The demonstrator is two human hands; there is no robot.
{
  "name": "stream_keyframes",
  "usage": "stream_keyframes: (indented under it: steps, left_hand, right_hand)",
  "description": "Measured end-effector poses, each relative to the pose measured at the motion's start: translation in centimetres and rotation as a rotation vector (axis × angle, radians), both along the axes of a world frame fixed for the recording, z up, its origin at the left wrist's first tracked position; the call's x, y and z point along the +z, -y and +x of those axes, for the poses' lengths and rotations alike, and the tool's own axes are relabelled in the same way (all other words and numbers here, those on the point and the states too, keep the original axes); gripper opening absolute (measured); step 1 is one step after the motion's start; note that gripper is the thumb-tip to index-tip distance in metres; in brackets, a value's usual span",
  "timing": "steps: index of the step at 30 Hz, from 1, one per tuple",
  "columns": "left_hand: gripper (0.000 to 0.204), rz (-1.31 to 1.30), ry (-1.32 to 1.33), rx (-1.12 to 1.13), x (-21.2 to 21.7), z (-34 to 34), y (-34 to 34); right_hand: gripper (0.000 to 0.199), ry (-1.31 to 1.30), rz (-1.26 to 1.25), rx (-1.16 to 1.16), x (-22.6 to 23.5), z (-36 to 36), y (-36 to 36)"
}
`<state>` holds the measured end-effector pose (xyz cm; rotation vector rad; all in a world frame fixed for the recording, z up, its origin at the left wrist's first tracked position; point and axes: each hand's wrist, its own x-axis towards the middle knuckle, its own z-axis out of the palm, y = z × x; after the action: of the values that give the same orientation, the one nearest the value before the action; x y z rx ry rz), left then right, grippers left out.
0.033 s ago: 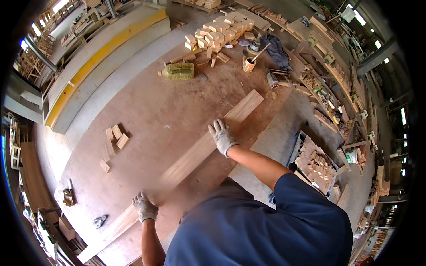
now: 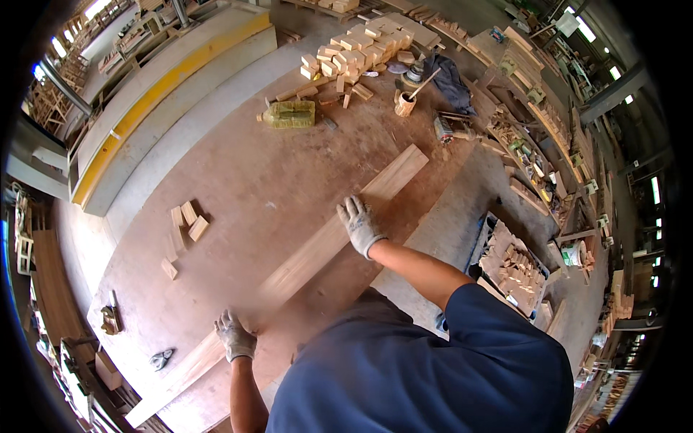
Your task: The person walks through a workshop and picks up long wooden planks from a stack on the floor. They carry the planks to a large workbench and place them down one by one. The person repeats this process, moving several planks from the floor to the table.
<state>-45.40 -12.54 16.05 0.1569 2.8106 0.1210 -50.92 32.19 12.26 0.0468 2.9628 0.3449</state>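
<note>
A worker in a blue shirt leaned over a broad brown workbench in a crowded woodshop. Beyond the fingertips of the right hand stood a stack of pale wood blocks, a yellowish plastic bottle lying on its side, and a small wooden cup with a stick in it beside a dark cloth. Well to the left of both hands lay a few loose wood offcuts. Past the right wrist, off the bench edge, sat a crate of wood scraps. Nothing lay between the hands along the board.

Both hands wore grey work gloves. The right hand lay palm-down on the long wooden plank, fingers spread wide and flat on its face. The left hand pressed on the plank nearer its close end, fingers loosely curled; whether they gripped the edge could not be told.

The plank, light brown and smooth, ran diagonally across the bench, from the near left corner to beyond the right fingertips.
</note>
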Motion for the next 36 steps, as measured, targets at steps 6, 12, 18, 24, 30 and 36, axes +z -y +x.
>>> stream_keyframes:
  steps: [6,12,18,24,30,36]
  left_hand:
    - [0.095,0.106,-0.167,0.099,-1.1,3.1,-1.9]
    - [0.081,0.362,-0.024,0.312,-1.2,7.0,-5.2]
    - [0.09,0.171,-0.102,0.247,-0.3,7.0,-7.0]
    - [0.081,0.111,-0.079,0.285,0.3,5.9,-7.7]
    - [0.078,0.13,-0.106,0.284,0.7,6.1,-7.8]
    - [0.075,0.223,-0.061,0.304,2.4,6.4,-7.2]
  right_hand:
    - [0.069,-0.13,-0.529,0.147,-2.1,5.8,2.1]
    - [0.082,-0.07,-0.462,0.29,0.2,5.9,-0.3]
    - [0.098,0.125,-0.356,0.158,3.7,0.7,-1.8]
    - [0.115,0.333,-0.315,0.256,6.1,-3.0,-0.2]
    - [0.106,0.243,-0.342,0.348,3.0,-3.4,-1.5]
    - [0.105,0.277,-0.375,0.339,4.1,-1.0,-1.3]
